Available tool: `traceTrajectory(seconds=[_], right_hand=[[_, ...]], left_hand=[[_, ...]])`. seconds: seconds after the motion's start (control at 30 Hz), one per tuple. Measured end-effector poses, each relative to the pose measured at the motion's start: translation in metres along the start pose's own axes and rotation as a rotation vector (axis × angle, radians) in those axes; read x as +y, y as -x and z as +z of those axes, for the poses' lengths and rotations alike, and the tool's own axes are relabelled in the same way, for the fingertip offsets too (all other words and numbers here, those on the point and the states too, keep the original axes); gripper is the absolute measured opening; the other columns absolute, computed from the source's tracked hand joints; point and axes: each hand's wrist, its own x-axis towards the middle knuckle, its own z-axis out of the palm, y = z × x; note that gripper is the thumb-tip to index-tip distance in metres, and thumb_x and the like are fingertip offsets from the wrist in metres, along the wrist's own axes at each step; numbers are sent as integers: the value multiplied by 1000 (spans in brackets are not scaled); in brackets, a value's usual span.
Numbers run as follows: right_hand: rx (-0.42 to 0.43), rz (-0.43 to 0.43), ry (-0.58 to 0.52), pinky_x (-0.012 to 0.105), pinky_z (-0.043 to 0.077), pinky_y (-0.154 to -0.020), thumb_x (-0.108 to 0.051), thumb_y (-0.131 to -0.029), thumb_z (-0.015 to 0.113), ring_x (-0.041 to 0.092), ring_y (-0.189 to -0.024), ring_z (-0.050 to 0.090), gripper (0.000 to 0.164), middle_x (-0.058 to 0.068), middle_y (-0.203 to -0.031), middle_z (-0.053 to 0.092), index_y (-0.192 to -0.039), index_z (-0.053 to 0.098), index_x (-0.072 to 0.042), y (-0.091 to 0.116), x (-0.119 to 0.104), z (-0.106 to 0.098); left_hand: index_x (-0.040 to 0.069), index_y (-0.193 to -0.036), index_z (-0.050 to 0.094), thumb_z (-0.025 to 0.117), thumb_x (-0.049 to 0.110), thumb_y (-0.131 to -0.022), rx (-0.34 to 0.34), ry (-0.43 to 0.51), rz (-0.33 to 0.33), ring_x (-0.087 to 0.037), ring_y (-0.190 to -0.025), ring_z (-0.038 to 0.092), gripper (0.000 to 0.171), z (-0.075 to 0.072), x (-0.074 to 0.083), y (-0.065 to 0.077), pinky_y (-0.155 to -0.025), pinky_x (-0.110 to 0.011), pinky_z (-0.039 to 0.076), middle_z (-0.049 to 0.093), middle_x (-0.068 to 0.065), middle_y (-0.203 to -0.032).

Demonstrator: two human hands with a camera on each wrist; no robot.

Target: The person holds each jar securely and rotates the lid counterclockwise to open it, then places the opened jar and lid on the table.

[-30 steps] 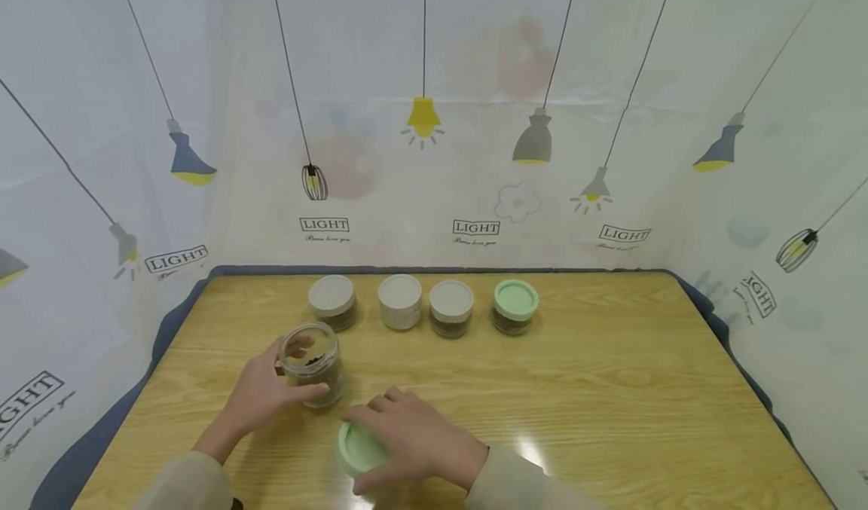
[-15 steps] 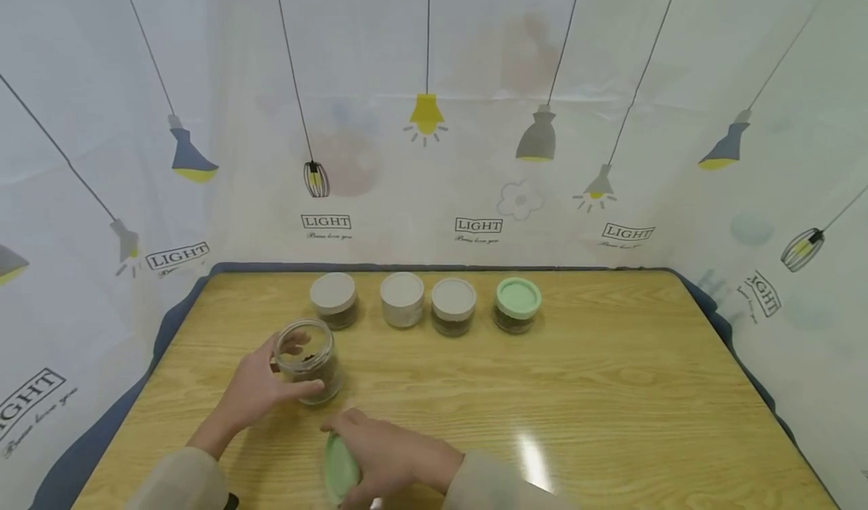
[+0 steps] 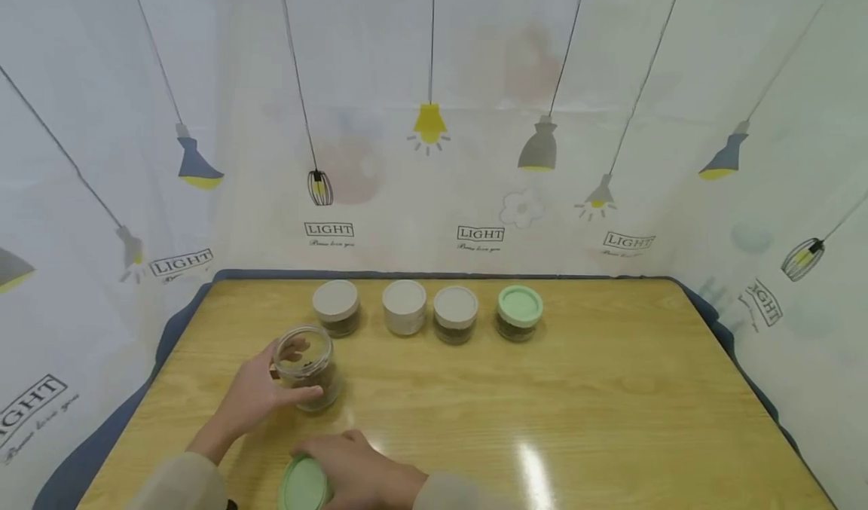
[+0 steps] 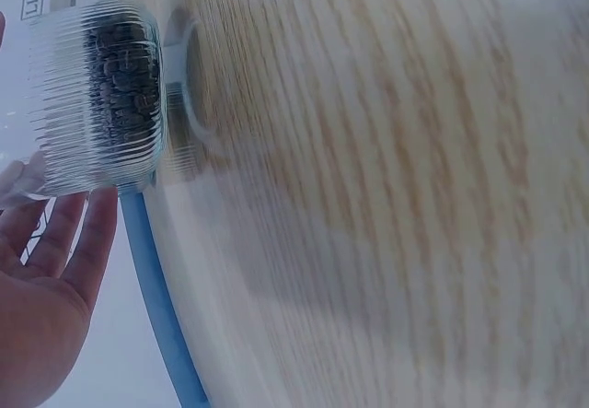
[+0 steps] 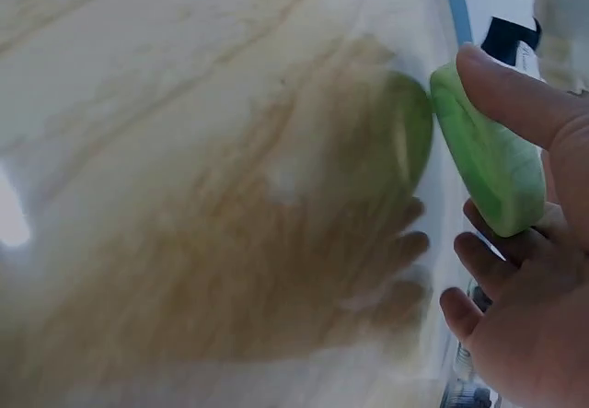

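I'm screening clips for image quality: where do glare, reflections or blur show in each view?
Head: a glare streak on the table at the bottom, right of centre; left wrist: a bright patch at top right, the jar ridges fairly crisp; right wrist: glare at the left edge, wood grain looking soft, lid and right hand mirrored in the table.

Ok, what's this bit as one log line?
left hand: holds open glass jar; right hand: holds green lid; lidded jars: four, behind
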Motion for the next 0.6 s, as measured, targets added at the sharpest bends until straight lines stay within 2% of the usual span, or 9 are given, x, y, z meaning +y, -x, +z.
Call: traceTrajectory(seconds=[0.2, 0.3, 0.43, 0.6], right_hand=[[-8, 10, 142, 40, 35, -104, -58, -76, 71, 1, -125, 37, 82, -17, -138, 43, -142, 37, -23, -8, -3, 12], [5, 31, 275, 38, 34, -106, -65, -76, 67, 6, -132, 30, 84, -15, -142, 38, -142, 36, -24, -9, -6, 15], [56, 76, 453, 32, 35, -104, -73, -74, 62, 7, -129, 32, 84, -13, -140, 37, -139, 39, -25, -11, -9, 20], [60, 128, 560, 31, 34, -106, -79, -71, 58, 8, -129, 32, 88, -15, -139, 37, -140, 38, -28, -16, -11, 27]], left_hand=[[19, -134, 46, 81, 47, -71, 2, 6, 12, -26, -114, 53, 77, 0, 1, 0, -88, -53, 48, 58, -8, -128], [19, -133, 46, 81, 47, -71, -3, 10, 16, -26, -115, 52, 77, -1, 1, -2, -88, -53, 48, 58, -9, -129], [18, -134, 46, 81, 46, -72, -16, 20, 11, -27, -116, 52, 77, 0, 1, -2, -89, -54, 48, 57, -9, -129], [18, -135, 46, 81, 44, -72, -21, 30, -2, -28, -117, 51, 77, 0, -2, 1, -89, -55, 47, 56, -9, -130]])
